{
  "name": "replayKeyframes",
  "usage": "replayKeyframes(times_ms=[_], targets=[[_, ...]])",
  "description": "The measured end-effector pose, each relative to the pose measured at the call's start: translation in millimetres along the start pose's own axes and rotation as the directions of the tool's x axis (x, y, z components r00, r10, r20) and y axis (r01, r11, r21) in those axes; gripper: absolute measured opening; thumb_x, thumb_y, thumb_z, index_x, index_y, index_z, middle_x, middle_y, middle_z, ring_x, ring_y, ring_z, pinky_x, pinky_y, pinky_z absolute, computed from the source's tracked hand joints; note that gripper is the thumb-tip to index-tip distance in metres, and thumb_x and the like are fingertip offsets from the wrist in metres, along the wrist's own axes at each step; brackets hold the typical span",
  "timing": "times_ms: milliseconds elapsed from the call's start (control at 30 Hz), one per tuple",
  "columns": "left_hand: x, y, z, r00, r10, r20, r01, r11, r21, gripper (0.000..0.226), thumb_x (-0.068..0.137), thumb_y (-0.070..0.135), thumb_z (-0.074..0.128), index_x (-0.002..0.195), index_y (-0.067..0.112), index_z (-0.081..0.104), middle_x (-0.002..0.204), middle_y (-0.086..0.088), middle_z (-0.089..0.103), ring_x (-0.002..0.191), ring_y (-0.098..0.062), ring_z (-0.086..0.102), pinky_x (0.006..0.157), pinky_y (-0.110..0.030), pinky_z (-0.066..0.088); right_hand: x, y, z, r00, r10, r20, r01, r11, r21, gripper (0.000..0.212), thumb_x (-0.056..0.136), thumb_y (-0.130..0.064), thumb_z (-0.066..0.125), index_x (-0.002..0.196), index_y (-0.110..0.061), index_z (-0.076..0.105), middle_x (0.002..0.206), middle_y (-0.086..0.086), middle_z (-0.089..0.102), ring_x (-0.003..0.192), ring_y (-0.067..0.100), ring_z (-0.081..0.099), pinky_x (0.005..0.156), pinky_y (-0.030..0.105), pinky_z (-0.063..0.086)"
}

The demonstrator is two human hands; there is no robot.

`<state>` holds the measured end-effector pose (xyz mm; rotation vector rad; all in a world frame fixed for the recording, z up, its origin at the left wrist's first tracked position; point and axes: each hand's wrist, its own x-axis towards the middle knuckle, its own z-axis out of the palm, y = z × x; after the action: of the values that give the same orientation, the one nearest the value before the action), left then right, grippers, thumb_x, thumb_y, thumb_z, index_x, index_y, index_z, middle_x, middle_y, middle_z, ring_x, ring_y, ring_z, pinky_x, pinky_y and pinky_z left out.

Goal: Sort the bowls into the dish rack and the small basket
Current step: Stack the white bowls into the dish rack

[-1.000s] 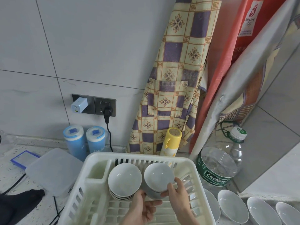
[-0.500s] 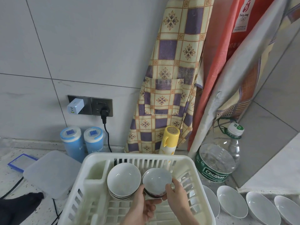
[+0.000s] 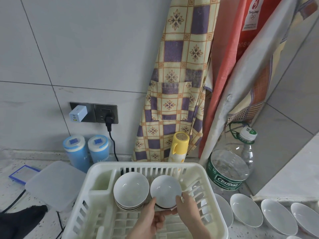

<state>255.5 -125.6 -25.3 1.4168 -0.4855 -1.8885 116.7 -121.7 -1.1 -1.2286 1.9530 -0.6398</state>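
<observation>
A white plastic dish rack stands on the speckled counter in front of me. Inside it, at the back, a stack of white bowls leans upright on edge. Just right of the stack a smaller white bowl with a dark rim stands on edge, open side toward me. My left hand pinches its lower left rim with thumb on the inside. My right hand grips its lower right rim. Several more white bowls lie in a row on the counter to the right of the rack.
A large clear water bottle stands right of the rack. Behind the rack are a yellow spray can, two blue canisters and a black power cord. A translucent lid and dark cloth lie left.
The smaller bowl has sunk lower into the rack beside the stack and tilted more upright. Both hands stayed on its lower rim and followed it down.
</observation>
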Motion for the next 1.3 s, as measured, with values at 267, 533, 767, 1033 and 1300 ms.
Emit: replayKeyframes(times_ms=[267,533,767,1033,1300], targets=[[-1.6,-2.9,-5.0,0.995,0.089,-0.04,-0.085,0.992,0.097,0.015,0.101,0.026,0.049,0.114,0.022,0.055,0.08,-0.025,0.075,0.032,-0.016,0.04,0.037,-0.014,0.026,0.6,-0.4,-1.2,0.997,0.041,0.065,-0.046,0.996,0.082,0.024,0.096,-0.027,0.041,0.116,-0.019,0.052,0.054,-0.007,0.07,0.057,0.007,0.053,0.062,0.025,0.044],[-9.5,-3.8,2.3,0.975,0.2,-0.094,-0.171,0.953,0.249,0.011,0.1,0.022,0.051,0.106,0.019,0.06,0.077,-0.015,0.075,0.034,-0.013,0.043,0.038,-0.014,0.027,-4.0,-7.1,-6.3,0.989,0.095,0.114,-0.111,0.983,0.147,0.036,0.092,-0.018,0.042,0.127,-0.017,0.052,0.065,0.0,0.072,0.058,0.01,0.054,0.054,0.022,0.041],[-38.3,0.4,9.5,0.952,0.262,-0.157,-0.186,0.905,0.383,0.011,0.098,0.019,0.055,0.1,0.011,0.062,0.082,-0.012,0.074,0.035,-0.009,0.046,0.038,-0.016,0.028,-12.0,-9.3,-17.4,0.98,0.097,0.171,-0.124,0.98,0.158,0.043,0.092,-0.014,0.04,0.133,-0.008,0.047,0.08,0.007,0.073,0.052,0.014,0.052,0.043,0.018,0.039],[-85.5,-7.6,28.1,0.894,0.399,-0.202,-0.305,0.874,0.377,0.014,0.098,0.02,0.056,0.106,0.013,0.065,0.084,-0.005,0.077,0.047,-0.012,0.049,0.041,-0.022,0.033,-34.3,-10.8,-46.1,0.988,-0.069,0.135,0.054,0.992,0.112,0.051,0.09,-0.021,0.045,0.14,-0.017,0.048,0.123,0.005,0.066,0.1,0.019,0.064,0.083,0.032,0.052],[-124.5,-38.6,115.9,0.968,0.247,0.034,-0.249,0.946,0.205,0.018,0.093,0.017,0.056,0.093,0.003,0.069,0.072,-0.011,0.071,0.044,-0.013,0.046,0.039,-0.019,0.022,-78.6,48.3,-139.4,0.989,-0.148,0.027,0.098,0.768,0.633,0.02,0.097,-0.012,0.051,0.1,-0.02,0.069,0.074,0.007,0.076,0.039,0.008,0.037,0.041,0.016,0.032]])
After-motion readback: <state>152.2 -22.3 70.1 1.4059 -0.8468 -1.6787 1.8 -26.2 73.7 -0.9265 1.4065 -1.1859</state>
